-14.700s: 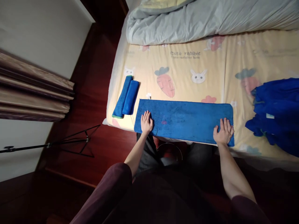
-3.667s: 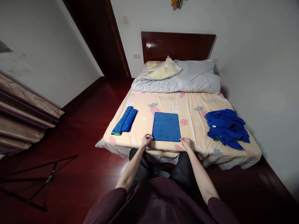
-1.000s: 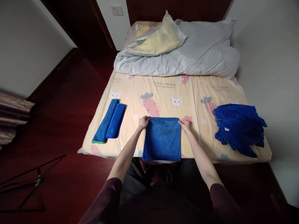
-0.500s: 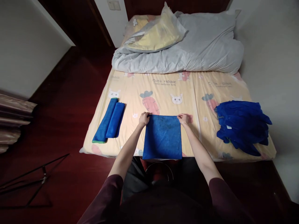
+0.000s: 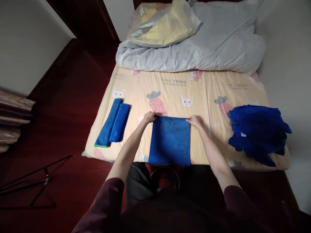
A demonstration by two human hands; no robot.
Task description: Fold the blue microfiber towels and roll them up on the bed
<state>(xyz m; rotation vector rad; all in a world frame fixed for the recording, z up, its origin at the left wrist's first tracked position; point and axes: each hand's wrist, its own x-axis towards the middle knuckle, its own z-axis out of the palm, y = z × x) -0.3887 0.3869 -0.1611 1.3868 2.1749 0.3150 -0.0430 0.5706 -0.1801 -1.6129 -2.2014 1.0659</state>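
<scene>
A blue towel [image 5: 171, 140] lies flat at the front edge of the bed, its near side reaching the edge. My left hand [image 5: 149, 117] pinches its far left corner, and my right hand [image 5: 195, 121] pinches the far right corner. Dark smudges show on the towel near its far side. To the left lie two folded blue towels [image 5: 119, 124] side by side, the outer one edged in green. A loose heap of blue towels [image 5: 259, 132] sits on the right, with a small white tag showing.
The bed [image 5: 136, 87] has a yellow sheet printed with rabbits and carrots. A grey quilt [image 5: 225, 42] and a yellow-and-white pillow [image 5: 170, 29] lie at its far end. On the dark red floor at left stands a black metal stand [image 5: 46, 174], near a curtain [image 5: 14, 119].
The view has shifted slightly. Both hands still hold the towel's far corners, and the towel has hardly moved on the bed.
</scene>
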